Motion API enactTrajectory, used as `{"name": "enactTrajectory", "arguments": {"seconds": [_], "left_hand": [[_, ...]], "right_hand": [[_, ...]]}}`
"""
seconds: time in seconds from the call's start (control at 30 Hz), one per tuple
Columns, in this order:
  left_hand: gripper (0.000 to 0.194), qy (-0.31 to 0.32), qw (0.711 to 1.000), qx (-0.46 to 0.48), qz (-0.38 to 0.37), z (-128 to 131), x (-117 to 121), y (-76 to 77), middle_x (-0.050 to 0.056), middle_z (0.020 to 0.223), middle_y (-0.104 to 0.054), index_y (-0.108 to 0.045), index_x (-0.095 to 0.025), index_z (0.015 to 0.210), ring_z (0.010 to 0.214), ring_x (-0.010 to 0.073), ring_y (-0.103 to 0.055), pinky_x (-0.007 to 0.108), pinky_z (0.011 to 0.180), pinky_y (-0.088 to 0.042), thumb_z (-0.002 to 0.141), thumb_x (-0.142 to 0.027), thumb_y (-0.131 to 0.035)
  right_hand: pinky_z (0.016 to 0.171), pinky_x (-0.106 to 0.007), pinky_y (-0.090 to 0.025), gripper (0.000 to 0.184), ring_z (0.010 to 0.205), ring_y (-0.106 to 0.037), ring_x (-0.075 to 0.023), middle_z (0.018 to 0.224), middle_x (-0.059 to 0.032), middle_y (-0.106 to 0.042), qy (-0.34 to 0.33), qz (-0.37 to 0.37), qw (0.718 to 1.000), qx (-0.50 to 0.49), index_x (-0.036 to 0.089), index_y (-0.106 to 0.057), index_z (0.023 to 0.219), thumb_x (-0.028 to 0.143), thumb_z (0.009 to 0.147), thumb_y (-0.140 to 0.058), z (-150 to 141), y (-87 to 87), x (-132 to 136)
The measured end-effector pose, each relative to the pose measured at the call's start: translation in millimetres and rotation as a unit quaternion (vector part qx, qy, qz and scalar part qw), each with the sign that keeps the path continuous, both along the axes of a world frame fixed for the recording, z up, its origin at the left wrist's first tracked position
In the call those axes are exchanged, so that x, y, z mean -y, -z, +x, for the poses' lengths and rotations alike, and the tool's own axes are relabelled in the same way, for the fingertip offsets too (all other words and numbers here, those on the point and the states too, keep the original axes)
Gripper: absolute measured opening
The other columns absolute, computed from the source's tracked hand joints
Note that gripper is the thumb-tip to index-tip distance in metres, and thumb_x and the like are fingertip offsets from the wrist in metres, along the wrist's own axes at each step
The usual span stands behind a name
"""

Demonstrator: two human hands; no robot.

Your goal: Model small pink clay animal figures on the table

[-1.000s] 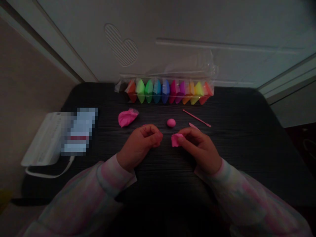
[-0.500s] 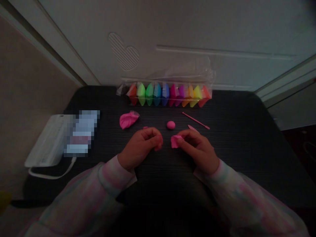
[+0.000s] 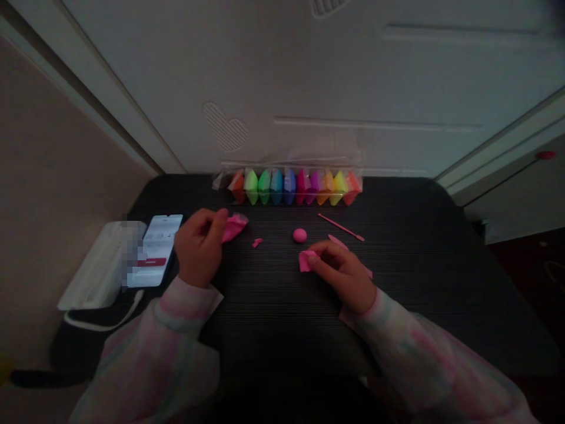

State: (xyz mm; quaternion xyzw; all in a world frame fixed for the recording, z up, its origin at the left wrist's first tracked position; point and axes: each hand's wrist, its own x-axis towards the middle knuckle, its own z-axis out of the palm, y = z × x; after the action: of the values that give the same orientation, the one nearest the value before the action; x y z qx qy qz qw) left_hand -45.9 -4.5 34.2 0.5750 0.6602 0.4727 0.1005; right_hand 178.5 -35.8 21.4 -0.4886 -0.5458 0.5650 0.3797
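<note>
My right hand (image 3: 346, 275) pinches a flat, ragged piece of pink clay (image 3: 306, 261) between thumb and fingers, just above the table. Behind it on the table rests a smooth pink clay ball (image 3: 299, 235). My left hand (image 3: 199, 247) is closed, thumb pressed to the fingers; whatever it may hold is hidden. It overlaps the near side of a pink clay packet (image 3: 233, 227) with a clear end, and I cannot tell whether they touch. A small pink scrap (image 3: 257, 242) lies between the packet and the ball.
A clear bag of several coloured clay packets (image 3: 289, 187) lies along the back edge. A thin pink modelling stick (image 3: 341, 227) and a flat pink tool (image 3: 338, 242) lie at right. A lit phone (image 3: 161, 250) and white power bank (image 3: 95, 268) with cable stand left.
My left hand has moved left, from beside the right hand over to the pink packet, uncovering the small scrap. My right hand still pinches its clay piece. The view has tilted upward slightly.
</note>
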Motion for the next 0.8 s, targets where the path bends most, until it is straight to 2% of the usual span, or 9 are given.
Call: {"name": "enactTrajectory", "arguments": {"seconds": [0.07,0.17,0.3,0.47,0.63,0.8], "left_hand": [[0.025,-0.069,0.997,-0.024,-0.004,-12,-10,1.9,-0.005,0.049,-0.043,-0.05,-0.018,0.055,0.049,0.0091,-0.041,0.023,0.049,-0.031,0.075,-0.033,-0.053],[0.022,-0.106,0.992,-0.034,-0.065,-26,-23,10.4,-0.005,0.051,-0.047,-0.054,-0.017,0.059,0.051,0.01,-0.045,0.023,0.051,-0.033,0.073,-0.035,-0.055],[0.022,-0.104,0.984,-0.029,-0.139,-35,-32,21.9,-0.001,0.063,-0.061,-0.062,-0.016,0.07,0.061,0.0139,-0.055,0.024,0.057,-0.038,0.072,-0.037,-0.054],[0.032,-0.095,0.976,-0.061,-0.189,-41,-33,27.1,0.006,0.08,-0.069,-0.068,-0.015,0.084,0.075,0.0202,-0.062,0.028,0.066,-0.042,0.075,-0.038,-0.048],[0.035,-0.07,0.974,-0.073,-0.202,-43,-33,26.9,0.007,0.088,-0.071,-0.068,-0.015,0.09,0.086,0.0224,-0.062,0.03,0.074,-0.044,0.076,-0.036,-0.045],[0.029,-0.074,0.975,-0.064,-0.199,-42,-34,25.2,0.006,0.088,-0.07,-0.068,-0.016,0.088,0.083,0.021,-0.062,0.029,0.074,-0.044,0.073,-0.03,-0.047]], "right_hand": [[0.06,-0.022,-0.04,0.01,0.064,-0.053,-0.0096,0.068,0.0027,-0.059,0.0,-0.003,1.0,0.0,0.019,-0.059,0.077,0.029,0.076,-0.058,0,0.8,0],[0.059,-0.023,-0.04,0.011,0.064,-0.053,-0.0099,0.068,0.0026,-0.059,-0.001,0.0,1.0,0.004,0.019,-0.059,0.077,0.029,0.076,-0.058,1,1.3,0],[0.06,-0.023,-0.04,0.011,0.064,-0.053,-0.0098,0.069,0.0027,-0.06,0.001,0.012,1.0,0.006,0.019,-0.059,0.077,0.029,0.077,-0.058,0,3.0,-1],[0.063,-0.023,-0.04,0.011,0.065,-0.053,-0.0096,0.069,0.003,-0.058,-0.003,-0.003,1.0,-0.015,0.019,-0.059,0.078,0.03,0.076,-0.058,0,4.9,-1],[0.062,-0.024,-0.04,0.012,0.064,-0.052,-0.01,0.069,0.0028,-0.057,0.001,-0.009,1.0,-0.013,0.019,-0.058,0.078,0.03,0.075,-0.059,0,3.5,-1],[0.062,-0.024,-0.039,0.013,0.065,-0.051,-0.0101,0.07,0.0024,-0.057,-0.003,-0.013,1.0,-0.014,0.018,-0.058,0.079,0.031,0.075,-0.058,0,3.0,-2]]}}
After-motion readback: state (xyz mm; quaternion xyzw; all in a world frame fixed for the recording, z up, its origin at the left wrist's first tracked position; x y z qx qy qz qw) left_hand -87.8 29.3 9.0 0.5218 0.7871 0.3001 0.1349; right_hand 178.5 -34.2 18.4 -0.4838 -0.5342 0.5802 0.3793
